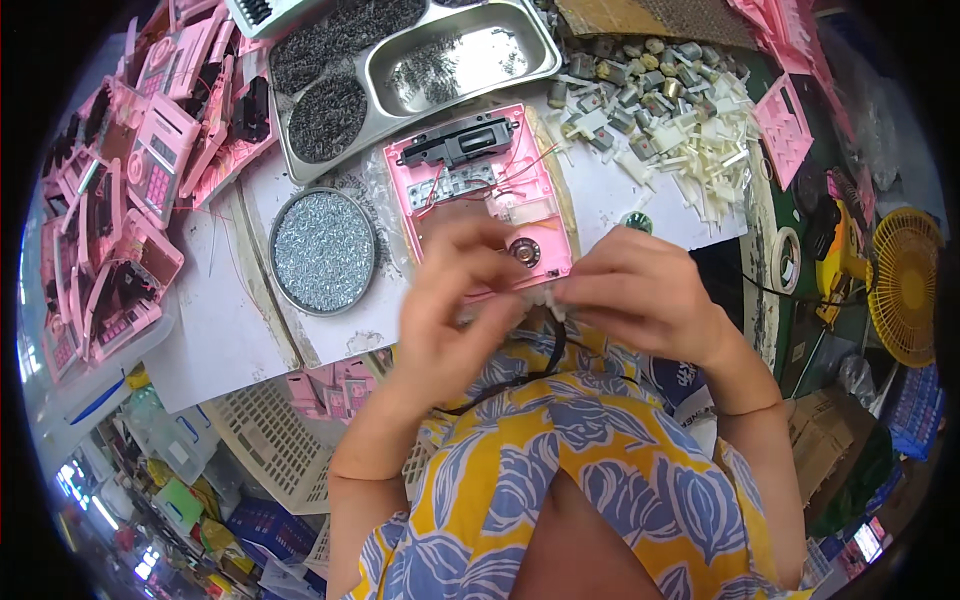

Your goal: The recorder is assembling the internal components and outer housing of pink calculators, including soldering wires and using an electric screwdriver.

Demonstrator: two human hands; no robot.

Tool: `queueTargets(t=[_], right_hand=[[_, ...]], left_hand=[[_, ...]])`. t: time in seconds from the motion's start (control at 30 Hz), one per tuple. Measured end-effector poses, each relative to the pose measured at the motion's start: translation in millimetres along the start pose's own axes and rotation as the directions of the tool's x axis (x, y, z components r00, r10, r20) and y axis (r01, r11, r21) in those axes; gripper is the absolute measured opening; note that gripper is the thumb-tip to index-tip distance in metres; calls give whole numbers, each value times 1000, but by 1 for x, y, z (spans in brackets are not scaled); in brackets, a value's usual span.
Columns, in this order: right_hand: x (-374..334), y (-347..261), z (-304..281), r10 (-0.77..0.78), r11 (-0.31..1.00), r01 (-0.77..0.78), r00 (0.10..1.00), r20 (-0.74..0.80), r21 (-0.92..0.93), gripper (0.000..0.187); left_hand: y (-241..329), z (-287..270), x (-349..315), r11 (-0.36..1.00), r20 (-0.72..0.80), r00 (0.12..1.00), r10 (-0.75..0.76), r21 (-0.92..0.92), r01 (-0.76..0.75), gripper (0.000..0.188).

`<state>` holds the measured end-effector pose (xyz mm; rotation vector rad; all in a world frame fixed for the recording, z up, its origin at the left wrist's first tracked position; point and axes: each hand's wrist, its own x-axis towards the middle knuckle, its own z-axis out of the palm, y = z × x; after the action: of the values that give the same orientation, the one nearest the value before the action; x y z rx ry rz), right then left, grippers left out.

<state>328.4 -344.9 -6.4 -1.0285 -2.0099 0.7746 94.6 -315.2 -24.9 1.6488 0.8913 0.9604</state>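
Observation:
A pink plastic casing [555, 225] lies open in front of me, with a black slotted part [460, 145], thin red wires [515, 180] and a round metal-and-dark speaker-like piece [523, 252] inside. Over its lower left edge hovers my left hand [440, 305], slightly blurred, fingers curled and thumb apart, with nothing visible in them. My right hand [645, 290] pinches at the casing's lower right corner; whatever sits between its fingertips is hidden. Just below those fingertips shows a small whitish piece [547, 299]. A green round part [637, 222] peeks out behind the right hand.
A round dish of small silver screws [322, 250] stands left of the casing. Behind it is a metal tray [545, 60] with dark small parts. Small motors [640, 90] and white plastic pieces [705, 165] are heaped at right. Pink casings [150, 160] pile up far left.

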Motion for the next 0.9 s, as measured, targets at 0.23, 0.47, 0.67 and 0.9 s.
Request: queueTargets(t=[0.23, 0.47, 0.67, 0.9], right_hand=[[-9, 26, -11, -45, 996, 28, 977, -207, -84, 31], [-11, 36, -13, -221, 959, 163, 943, -251, -232, 31], [15, 60, 2, -196, 965, 149, 957, -215, -215, 26], [55, 83, 10, -96, 944, 52, 988, -120, -326, 27]], left_hand=[[-27, 11, 71, 581, 57, 963, 262, 788, -205, 20], [-28, -5, 59, 671, 107, 924, 368, 657, -343, 15], [-56, -25, 16, 959, -312, 940, 135, 281, -44, 12], [-52, -18, 16, 858, -286, 912, 293, 499, -120, 15]])
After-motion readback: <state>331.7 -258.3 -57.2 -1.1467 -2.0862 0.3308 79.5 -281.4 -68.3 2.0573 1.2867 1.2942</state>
